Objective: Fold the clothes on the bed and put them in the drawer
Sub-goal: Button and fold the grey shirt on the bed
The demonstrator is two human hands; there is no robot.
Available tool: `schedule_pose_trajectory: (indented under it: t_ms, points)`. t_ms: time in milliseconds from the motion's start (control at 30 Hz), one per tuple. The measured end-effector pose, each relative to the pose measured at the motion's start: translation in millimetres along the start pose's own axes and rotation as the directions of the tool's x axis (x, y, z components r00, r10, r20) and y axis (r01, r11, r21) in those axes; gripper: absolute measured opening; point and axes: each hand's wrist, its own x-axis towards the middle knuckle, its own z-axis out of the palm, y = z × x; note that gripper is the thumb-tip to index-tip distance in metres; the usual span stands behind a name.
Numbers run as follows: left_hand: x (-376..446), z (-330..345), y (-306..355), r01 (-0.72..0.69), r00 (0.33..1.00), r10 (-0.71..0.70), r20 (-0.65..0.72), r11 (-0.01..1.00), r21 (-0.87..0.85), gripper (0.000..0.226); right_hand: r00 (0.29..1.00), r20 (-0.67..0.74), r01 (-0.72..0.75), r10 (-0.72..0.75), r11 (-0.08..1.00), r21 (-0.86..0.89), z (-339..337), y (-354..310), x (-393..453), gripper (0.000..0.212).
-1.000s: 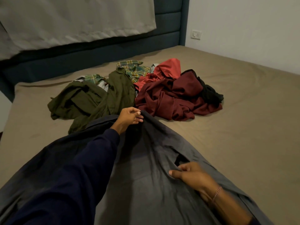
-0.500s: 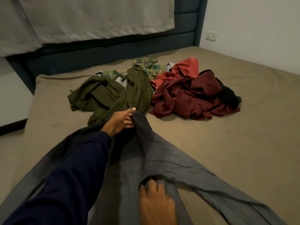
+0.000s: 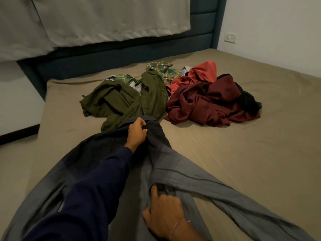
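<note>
The left hand (image 3: 137,132), coming out of a dark navy sleeve (image 3: 97,186), pinches the far edge of the dark grey fabric trousers (image 3: 173,173) between thumb and curled fingers, and this edge is lifted a little from the bed. The right hand (image 3: 165,211), with a thin chain bracelet (image 3: 176,226) on the wrist, grips a fold of the same trousers near the crotch, its fingers curled into the cloth. The trousers lie spread on the tan bed sheet (image 3: 251,153), one leg going to the lower right. Beyond the left hand is a crumpled olive green garment (image 3: 121,100), touching the trousers, with a green plaid shirt (image 3: 161,70) behind it. Just beside, to the right, lies a heap of maroon cloth (image 3: 205,105), an orange-red piece (image 3: 203,72) and a black piece (image 3: 250,101).
</note>
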Motion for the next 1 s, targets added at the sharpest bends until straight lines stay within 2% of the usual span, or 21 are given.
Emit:
schedule_pose_trajectory:
  t_ms: [67,167,300,400,500,567,633,667,733,833,900,1000]
  points:
    - [-8,-1,1,0.003,1.0,-0.003,-0.001,0.999,0.039,0.029,0.993,0.112,0.038,-0.038,0.999,0.001,-8,-1,0,0.076]
    - [-20,-7,3,-0.076,0.997,0.072,0.029,0.975,0.209,0.037,0.987,0.148,0.068,-0.062,0.997,-0.039,-15,0,-1,0.073]
    - [-39,-16,13,-0.262,0.964,0.22,0.15,0.886,0.383,0.035,0.968,0.216,0.096,-0.129,0.983,0.158,-29,19,0,0.073]
    - [-53,-18,21,-0.368,0.919,0.27,0.288,0.849,0.378,0.03,0.977,0.087,0.161,-0.196,0.937,0.309,-40,39,-8,0.043]
    - [-69,-16,29,-0.418,0.891,0.287,0.353,0.822,0.386,0.029,0.988,-0.114,0.14,-0.106,0.922,0.361,-43,70,-11,0.026]
    - [-82,-15,34,-0.422,0.884,0.281,0.375,0.823,0.38,0.029,0.971,-0.237,0.11,-0.035,0.943,0.313,-45,96,-11,0.032]
    - [-95,-16,37,-0.42,0.88,0.271,0.39,0.827,0.374,0.03,0.962,-0.274,0.045,0.003,0.984,0.17,-50,121,-13,0.053]
    - [-100,-16,37,-0.415,0.878,0.264,0.398,0.834,0.362,0.032,0.97,-0.24,-0.001,0.025,0.995,0.099,-52,135,-12,0.064]
    - [-115,-21,40,-0.421,0.86,0.271,0.433,0.856,0.3,0.045,0.99,-0.089,-0.106,0.11,0.993,0.052,-60,156,-14,0.083]
    - [-138,-23,42,-0.432,0.791,0.252,0.557,0.876,0.217,0.081,0.981,0.117,-0.158,0.152,0.987,0.036,-66,177,-23,0.098]
    - [-151,-22,36,-0.468,0.76,0.212,0.614,0.835,0.291,0.093,0.97,0.2,-0.135,0.138,0.99,-0.024,-71,184,-32,0.093]
    - [-164,-15,21,-0.435,0.798,0.189,0.573,0.838,0.329,0.083,0.961,0.247,-0.115,0.126,0.992,-0.056,-83,186,-41,0.068]
